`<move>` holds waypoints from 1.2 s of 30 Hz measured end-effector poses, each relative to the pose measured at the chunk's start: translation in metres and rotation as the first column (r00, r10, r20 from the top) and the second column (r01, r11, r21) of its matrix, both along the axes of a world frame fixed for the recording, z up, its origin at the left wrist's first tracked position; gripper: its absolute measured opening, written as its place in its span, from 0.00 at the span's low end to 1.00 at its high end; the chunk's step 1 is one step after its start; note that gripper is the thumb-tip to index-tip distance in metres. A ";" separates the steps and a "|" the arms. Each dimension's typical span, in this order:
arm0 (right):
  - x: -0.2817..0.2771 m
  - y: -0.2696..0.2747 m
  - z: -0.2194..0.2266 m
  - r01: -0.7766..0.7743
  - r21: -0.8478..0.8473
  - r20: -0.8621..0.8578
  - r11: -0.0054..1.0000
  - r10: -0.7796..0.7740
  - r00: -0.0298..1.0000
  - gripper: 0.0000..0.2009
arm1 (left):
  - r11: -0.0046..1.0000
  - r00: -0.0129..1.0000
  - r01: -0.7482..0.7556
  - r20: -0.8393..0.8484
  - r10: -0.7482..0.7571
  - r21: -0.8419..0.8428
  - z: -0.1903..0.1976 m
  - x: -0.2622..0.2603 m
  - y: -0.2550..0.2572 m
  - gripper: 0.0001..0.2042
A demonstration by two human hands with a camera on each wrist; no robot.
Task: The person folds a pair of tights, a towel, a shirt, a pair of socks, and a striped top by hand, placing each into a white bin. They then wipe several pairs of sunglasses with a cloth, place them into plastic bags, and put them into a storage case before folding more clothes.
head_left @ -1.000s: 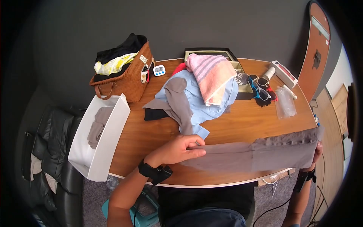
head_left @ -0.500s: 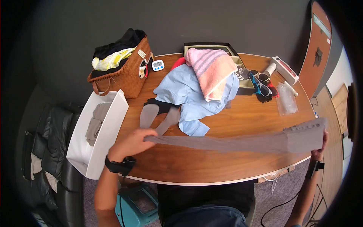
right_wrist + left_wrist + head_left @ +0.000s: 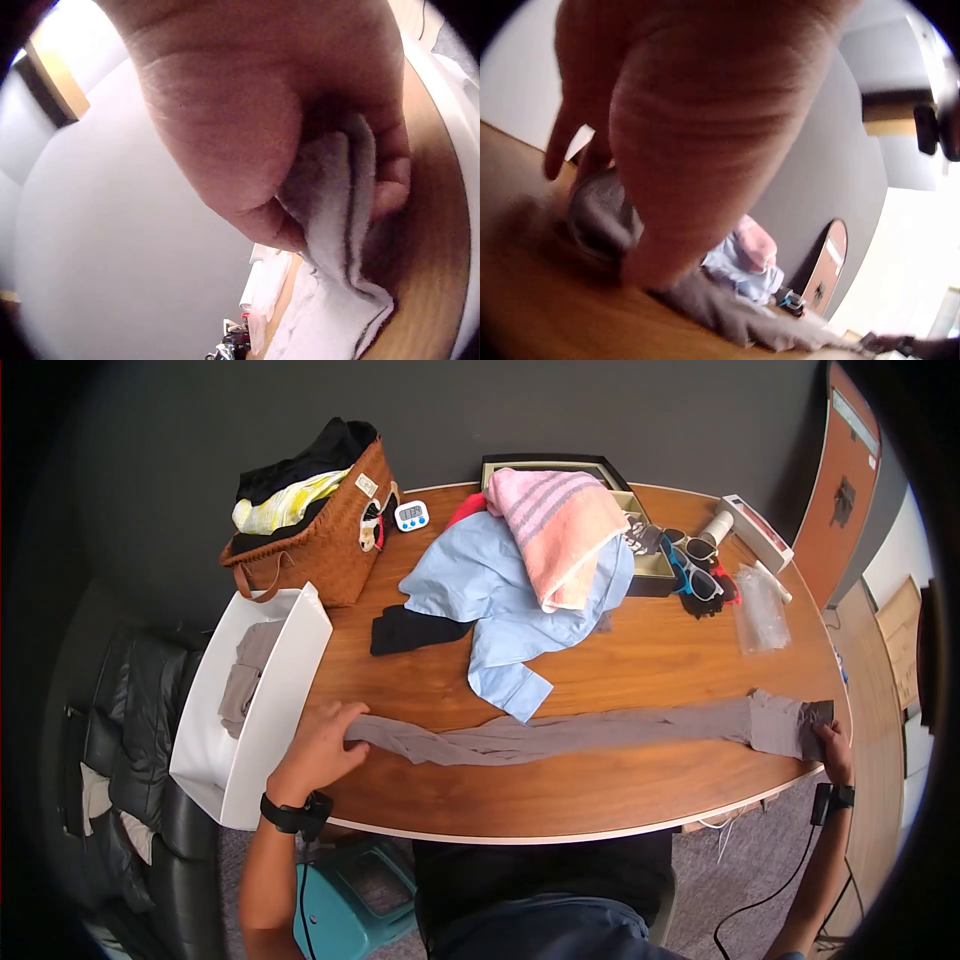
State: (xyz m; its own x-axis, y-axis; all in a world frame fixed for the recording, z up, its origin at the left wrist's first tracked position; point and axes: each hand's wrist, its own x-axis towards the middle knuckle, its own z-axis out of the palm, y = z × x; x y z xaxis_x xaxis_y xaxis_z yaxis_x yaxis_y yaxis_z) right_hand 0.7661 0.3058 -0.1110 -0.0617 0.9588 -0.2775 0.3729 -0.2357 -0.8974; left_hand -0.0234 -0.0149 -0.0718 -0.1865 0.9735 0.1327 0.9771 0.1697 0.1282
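Note:
Long grey tights lie stretched across the front of the table. At the right end, my right hand grips the dark waistband; the right wrist view shows the doubled cloth between thumb and fingers. My left hand is at the left end, its thumb and fingers spread on either side of the toe end. Behind the tights lies a light blue shirt with a pink striped towel on top. A black cloth sticks out from under the shirt.
Left of the tights stands a white bin holding folded grey cloth. Behind it is a woven basket of clothes, beside a small timer. Sunglasses, a clear plastic bag and a long box sit at back right.
My left hand has moved left, drawing the tights' feet off the pile and out to the left. The tights have come down flatter along the table, and the right hand is slightly lower.

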 end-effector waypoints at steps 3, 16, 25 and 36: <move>-0.013 -0.008 -0.002 0.103 0.069 0.029 0.992 -0.105 0.994 0.11 | 0.995 0.953 0.072 0.299 -0.047 -0.074 0.010 0.004 -0.001 0.24; 0.026 0.003 -0.006 0.090 0.059 0.041 0.994 -0.092 0.995 0.08 | 0.994 0.952 -0.003 0.303 -0.032 0.113 -0.004 -0.012 -0.013 0.14; 0.019 0.010 -0.013 0.025 0.035 -0.025 0.999 -0.024 0.999 0.17 | 0.987 0.910 -0.028 0.414 -0.040 0.158 -0.008 -0.001 0.023 0.13; 0.015 -0.015 -0.003 0.060 0.317 0.333 0.946 -0.170 0.927 0.30 | 0.997 0.927 -0.025 0.375 -0.003 0.069 -0.025 0.006 0.034 0.05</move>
State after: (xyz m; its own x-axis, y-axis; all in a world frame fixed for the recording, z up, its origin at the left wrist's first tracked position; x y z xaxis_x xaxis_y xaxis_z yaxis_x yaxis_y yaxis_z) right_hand 0.7814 0.2904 -0.1145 0.1025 0.9940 0.0374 0.6634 -0.0403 -0.7472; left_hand -0.0175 0.0188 -0.0969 -0.2468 0.9616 0.1200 0.8535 0.1571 0.4969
